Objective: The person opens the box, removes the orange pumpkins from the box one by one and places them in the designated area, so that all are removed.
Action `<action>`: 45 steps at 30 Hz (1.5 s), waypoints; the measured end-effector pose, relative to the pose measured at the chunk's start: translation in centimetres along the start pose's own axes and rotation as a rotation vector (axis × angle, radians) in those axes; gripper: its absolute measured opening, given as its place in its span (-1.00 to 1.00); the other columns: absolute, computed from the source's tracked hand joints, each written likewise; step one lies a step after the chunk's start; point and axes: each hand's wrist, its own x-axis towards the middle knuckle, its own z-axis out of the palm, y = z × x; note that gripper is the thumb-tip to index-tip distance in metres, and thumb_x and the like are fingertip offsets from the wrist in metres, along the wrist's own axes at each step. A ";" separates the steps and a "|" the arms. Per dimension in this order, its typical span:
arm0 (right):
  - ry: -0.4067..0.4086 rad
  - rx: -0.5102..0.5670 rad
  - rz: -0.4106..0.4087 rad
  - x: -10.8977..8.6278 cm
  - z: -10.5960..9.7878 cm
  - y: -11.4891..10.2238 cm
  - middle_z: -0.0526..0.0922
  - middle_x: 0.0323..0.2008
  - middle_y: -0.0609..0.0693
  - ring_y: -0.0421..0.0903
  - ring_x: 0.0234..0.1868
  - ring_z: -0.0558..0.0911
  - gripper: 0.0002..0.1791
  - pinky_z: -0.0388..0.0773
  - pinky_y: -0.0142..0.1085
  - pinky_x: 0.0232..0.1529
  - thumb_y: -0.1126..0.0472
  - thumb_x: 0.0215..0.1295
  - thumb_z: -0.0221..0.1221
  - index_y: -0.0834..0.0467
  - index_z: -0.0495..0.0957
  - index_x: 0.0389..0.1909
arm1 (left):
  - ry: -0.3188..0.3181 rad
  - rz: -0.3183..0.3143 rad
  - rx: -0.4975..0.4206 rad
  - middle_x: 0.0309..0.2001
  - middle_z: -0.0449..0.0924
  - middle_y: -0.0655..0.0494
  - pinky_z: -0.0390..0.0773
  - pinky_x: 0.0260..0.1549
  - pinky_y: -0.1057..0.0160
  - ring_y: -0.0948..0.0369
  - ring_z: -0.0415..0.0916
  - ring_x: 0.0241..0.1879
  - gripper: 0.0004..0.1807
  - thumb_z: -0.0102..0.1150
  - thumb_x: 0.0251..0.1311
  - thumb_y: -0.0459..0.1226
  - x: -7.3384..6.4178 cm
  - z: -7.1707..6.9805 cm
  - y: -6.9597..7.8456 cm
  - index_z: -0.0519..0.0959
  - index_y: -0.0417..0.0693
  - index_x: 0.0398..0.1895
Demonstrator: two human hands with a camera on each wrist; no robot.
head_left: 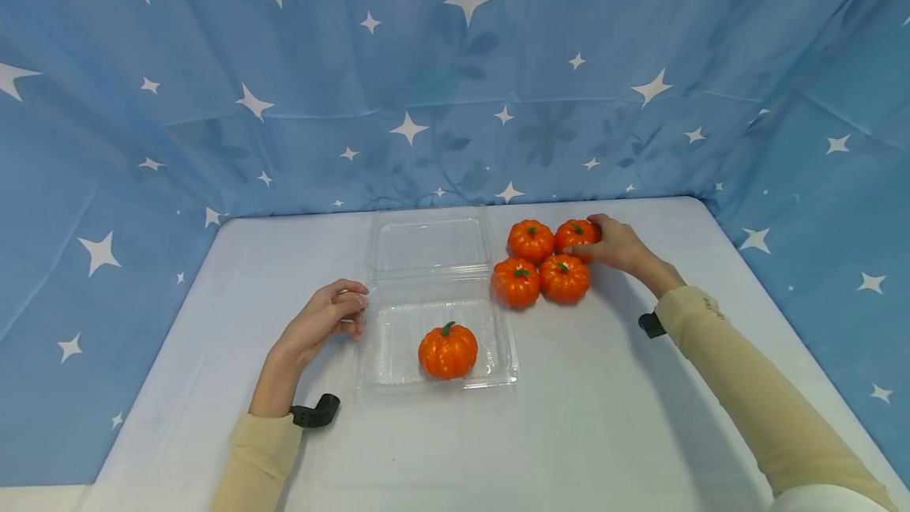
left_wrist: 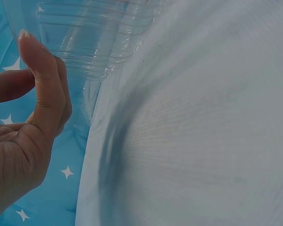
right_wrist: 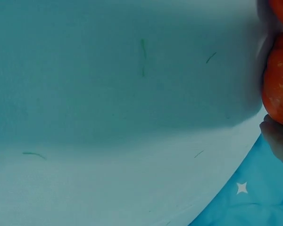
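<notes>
A clear plastic clamshell container (head_left: 387, 330) lies with its lid (head_left: 429, 210) folded back, and a small orange pumpkin (head_left: 448, 352) sits in the base. At the container's left rim, my left hand (head_left: 323, 318) has bent fingers and pinches the edge; the left wrist view shows thumb and finger at the clear plastic (left_wrist: 85, 52). My right hand (head_left: 620, 245) grips the back-right pumpkin (head_left: 574, 234) of a cluster, thumb in front and fingers behind. In the right wrist view, fingertips (right_wrist: 276, 141) touch a pumpkin (right_wrist: 279, 80) at the frame's edge.
Beside the held pumpkin stand a back-left pumpkin (head_left: 530, 241), a front-left pumpkin (head_left: 516, 284) and a front-right pumpkin (head_left: 565, 280), close together right of the container. A white table (head_left: 426, 449) carries everything. Behind it hangs a blue star-patterned curtain (head_left: 441, 85).
</notes>
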 end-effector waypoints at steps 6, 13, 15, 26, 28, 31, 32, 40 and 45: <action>0.022 0.046 -0.003 -0.3 0.2 0.4 0.17 0.48 0.48 0.40 0.43 0.26 0.06 0.30 0.26 0.43 -0.15 0.37 0.27 0.42 -0.02 0.55 | -0.004 0.003 -0.003 -0.45 0.55 0.05 0.62 -0.45 0.23 0.21 0.51 -0.49 -0.57 -0.05 0.53 -0.36 0.0 0.1 -0.1 0.23 -0.50 0.29; 0.117 0.025 -0.079 -1.6 0.2 0.0 0.20 0.47 0.47 0.41 0.42 0.28 -0.01 0.35 0.28 0.38 -0.13 0.36 0.29 0.44 0.10 0.51 | -0.007 0.004 -0.007 -0.44 0.55 0.04 0.63 -0.44 0.22 0.21 0.53 -0.49 -0.57 -0.05 0.53 -0.36 -0.1 0.2 -0.3 0.23 -0.51 0.29; 0.139 0.028 -0.103 -2.2 0.2 -0.1 0.19 0.48 0.46 0.41 0.44 0.26 -0.02 0.32 0.29 0.39 -0.11 0.36 0.30 0.43 0.11 0.51 | -0.009 0.003 -0.008 -0.43 0.54 0.04 0.63 -0.44 0.23 0.21 0.53 -0.49 -0.57 -0.05 0.53 -0.36 -0.2 0.2 -0.3 0.22 -0.51 0.29; 0.219 0.056 -0.210 -4.9 0.4 -1.5 0.17 0.52 0.40 0.38 0.52 0.17 -0.06 0.22 0.31 0.45 0.03 0.34 0.35 0.39 0.11 0.53 | -0.008 0.001 0.001 -0.41 0.54 0.03 0.64 -0.41 0.23 0.21 0.54 -0.46 -0.55 -0.04 0.53 -0.35 -0.4 0.0 -0.3 0.22 -0.48 0.32; 0.233 0.058 -0.225 -5.3 0.5 -1.9 0.19 0.52 0.39 0.37 0.52 0.19 -0.05 0.23 0.30 0.44 0.01 0.33 0.36 0.38 0.12 0.53 | -0.008 0.005 0.003 -0.41 0.54 0.03 0.64 -0.41 0.22 0.21 0.54 -0.46 -0.55 -0.03 0.53 -0.34 -0.4 -0.1 -0.4 0.22 -0.49 0.32; 0.240 0.057 -0.248 -6.1 0.7 -2.5 0.23 0.50 0.38 0.37 0.51 0.22 -0.06 0.26 0.30 0.43 0.02 0.32 0.38 0.38 0.15 0.52 | -0.011 0.009 0.002 -0.41 0.55 0.03 0.64 -0.42 0.22 0.21 0.54 -0.46 -0.54 -0.03 0.53 -0.35 -0.3 -0.2 -0.4 0.21 -0.49 0.32; 0.239 0.058 -0.257 -6.4 0.8 -2.6 0.24 0.50 0.37 0.36 0.50 0.24 -0.06 0.28 0.29 0.42 0.01 0.31 0.39 0.37 0.16 0.52 | -0.012 0.010 0.001 -0.41 0.55 0.03 0.64 -0.42 0.22 0.21 0.54 -0.47 -0.54 -0.03 0.53 -0.35 -0.3 -0.2 -0.4 0.21 -0.50 0.32; 0.190 0.071 -0.324 -8.6 1.4 -3.9 0.28 0.50 0.32 0.34 0.50 0.26 -0.09 0.29 0.33 0.40 0.03 0.31 0.39 0.31 0.19 0.53 | -0.013 0.011 0.002 -0.41 0.55 0.05 0.65 -0.41 0.21 0.21 0.54 -0.46 -0.54 -0.05 0.54 -0.34 -0.2 -0.1 0.0 0.21 -0.50 0.32; 0.184 0.071 -0.367 -9.6 2.2 -4.9 0.36 0.45 0.30 0.31 0.46 0.35 -0.07 0.37 0.30 0.36 0.01 0.25 0.43 0.32 0.24 0.49 | -0.014 0.007 0.005 -0.40 0.55 0.03 0.65 -0.41 0.21 0.21 0.54 -0.46 -0.53 -0.05 0.53 -0.34 -0.1 -0.1 0.2 0.20 -0.50 0.33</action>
